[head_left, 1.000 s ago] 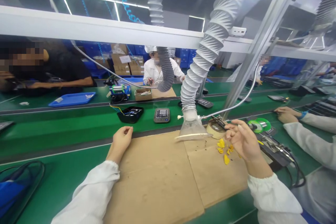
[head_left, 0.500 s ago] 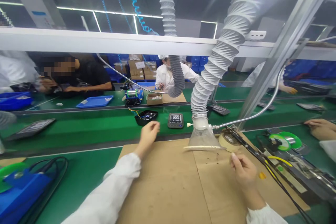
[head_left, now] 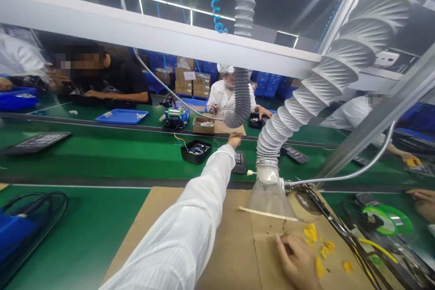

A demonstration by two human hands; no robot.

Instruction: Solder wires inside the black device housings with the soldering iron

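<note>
Brown cardboard (head_left: 238,235) has open room between the left sleeve (head_left: 190,217) and the right hand (head_left: 297,258), loosely curled by yellow scraps (head_left: 310,232), a gap between thumb and finger. Past its far edge, the left hand (head_left: 234,139) reaches over the green belt (head_left: 102,158), near the display unit (head_left: 239,162), right of the black housing (head_left: 196,152); its fingers I can't make out.

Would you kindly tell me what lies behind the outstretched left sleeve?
The sleeve crosses the cardboard and overlaps a small display. The display's right part shows; its left edge and anything else behind the sleeve are covered.
</note>
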